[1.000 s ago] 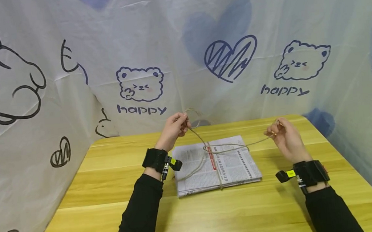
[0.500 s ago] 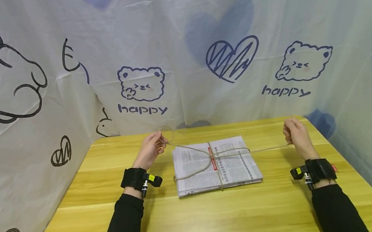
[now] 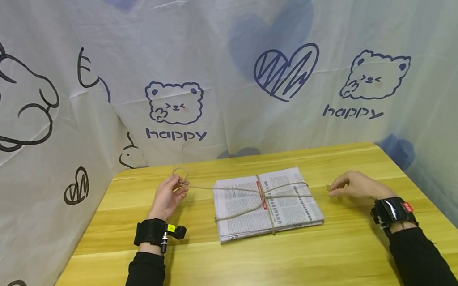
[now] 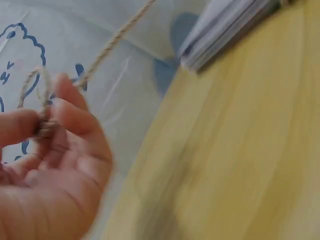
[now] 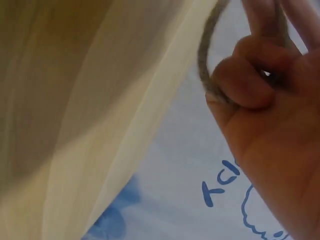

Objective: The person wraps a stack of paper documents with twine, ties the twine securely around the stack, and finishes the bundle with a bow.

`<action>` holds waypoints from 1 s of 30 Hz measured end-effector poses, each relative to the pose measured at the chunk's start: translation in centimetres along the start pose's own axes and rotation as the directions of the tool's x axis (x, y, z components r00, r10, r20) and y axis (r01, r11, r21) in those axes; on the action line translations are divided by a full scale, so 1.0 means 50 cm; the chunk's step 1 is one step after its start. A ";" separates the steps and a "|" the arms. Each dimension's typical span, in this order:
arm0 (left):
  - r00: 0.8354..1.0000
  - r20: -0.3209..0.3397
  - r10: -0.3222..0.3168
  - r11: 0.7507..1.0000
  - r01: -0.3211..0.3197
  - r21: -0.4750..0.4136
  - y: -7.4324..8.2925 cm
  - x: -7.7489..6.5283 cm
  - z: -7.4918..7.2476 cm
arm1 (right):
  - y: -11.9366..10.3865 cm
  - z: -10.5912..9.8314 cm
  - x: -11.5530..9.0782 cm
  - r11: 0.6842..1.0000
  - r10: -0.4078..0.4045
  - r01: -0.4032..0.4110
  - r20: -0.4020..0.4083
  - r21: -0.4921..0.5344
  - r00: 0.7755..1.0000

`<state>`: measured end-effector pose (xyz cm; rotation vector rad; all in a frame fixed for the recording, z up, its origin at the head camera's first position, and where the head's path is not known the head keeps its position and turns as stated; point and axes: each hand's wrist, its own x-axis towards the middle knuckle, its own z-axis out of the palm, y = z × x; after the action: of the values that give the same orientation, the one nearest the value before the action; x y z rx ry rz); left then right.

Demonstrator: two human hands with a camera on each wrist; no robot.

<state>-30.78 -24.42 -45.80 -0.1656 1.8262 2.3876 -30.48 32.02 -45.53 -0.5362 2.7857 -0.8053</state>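
Note:
A flat stack of folded newspapers [image 3: 236, 201] lies mid-table, with twine [image 3: 263, 195] crossing over its top. To the left of the stack, my left hand [image 3: 166, 198] pinches one twine end, which forms a small loop above the fingertips. From that hand the twine [image 4: 117, 36] runs taut toward the papers in the left wrist view. My right hand [image 3: 355, 187] is right of the stack, fingers bent downward. In the right wrist view, its curled fingers hold a bowed length of twine [image 5: 204, 55]. The stretch between stack and right hand is hard to see.
The yellow wood-grain table [image 3: 263, 266] extends around the stack. A pale curtain [image 3: 223, 71] printed with bears and hearts hangs behind the table and along its sides. Black camera straps [image 3: 150, 232] sit on both wrists.
My left hand has moved left and down, drawing its twine out straighter. My right hand went outward, then lower with the wrist turned inward. The twine crossing has tightened at the stack's middle.

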 end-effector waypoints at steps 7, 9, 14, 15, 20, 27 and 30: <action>0.987 -0.161 -0.005 0.833 0.093 0.545 -0.012 -0.021 -0.021 | 0.008 0.010 -0.007 1.000 0.014 -0.014 0.012 0.018 1.000; 0.988 -0.157 -0.008 0.777 0.105 0.620 -0.014 -0.028 -0.025 | 0.010 0.016 -0.005 1.000 0.015 -0.015 -0.010 0.000 1.000; 0.987 -0.159 0.033 0.612 0.106 0.784 -0.013 -0.037 -0.027 | 0.010 0.028 0.002 0.993 -0.055 0.044 -0.102 -0.108 0.993; 0.986 -0.161 0.051 0.564 0.105 0.819 -0.013 -0.037 -0.026 | 0.009 0.030 0.002 0.989 -0.069 0.053 -0.113 -0.137 0.991; 0.975 -0.155 0.159 0.323 0.097 0.942 -0.007 -0.044 0.002 | -0.004 0.038 0.005 0.974 -0.078 0.050 -0.118 -0.219 0.990; 0.966 0.115 0.232 0.184 -0.159 0.970 -0.016 -0.041 0.080 | -0.035 0.055 0.021 0.977 -0.127 0.111 -0.073 -0.184 0.989; 0.959 0.235 0.159 0.193 -0.263 0.945 -0.025 -0.041 0.112 | -0.050 0.061 0.028 0.985 -0.118 0.111 -0.049 -0.130 0.992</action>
<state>-28.59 -18.77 -45.17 0.3592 3.0206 0.7726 -30.16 28.05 -46.82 -0.7119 2.8950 -0.6781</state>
